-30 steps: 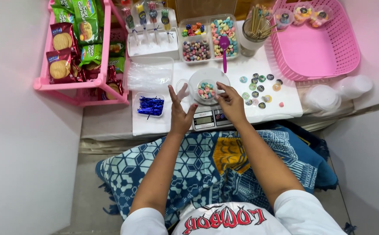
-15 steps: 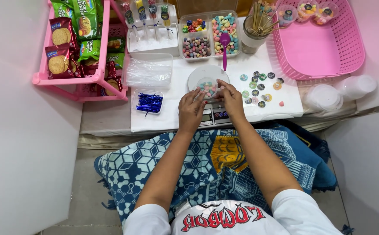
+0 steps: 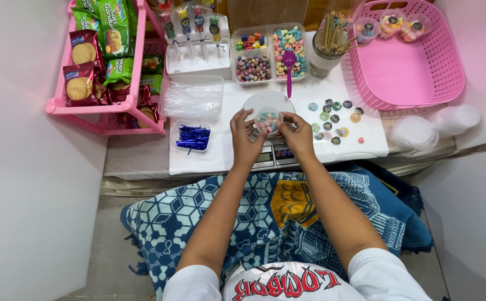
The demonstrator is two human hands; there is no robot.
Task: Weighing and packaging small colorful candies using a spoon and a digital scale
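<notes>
Between both hands, small clear cup (image 3: pixel 267 121) holds pastel candies.

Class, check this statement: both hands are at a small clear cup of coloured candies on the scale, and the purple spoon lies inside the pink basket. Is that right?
Not quite. The head view shows the purple spoon resting on the clear candy tray, not in the pink basket. The rest holds: left hand and right hand are both at the small clear cup of coloured candies on the scale.
</notes>
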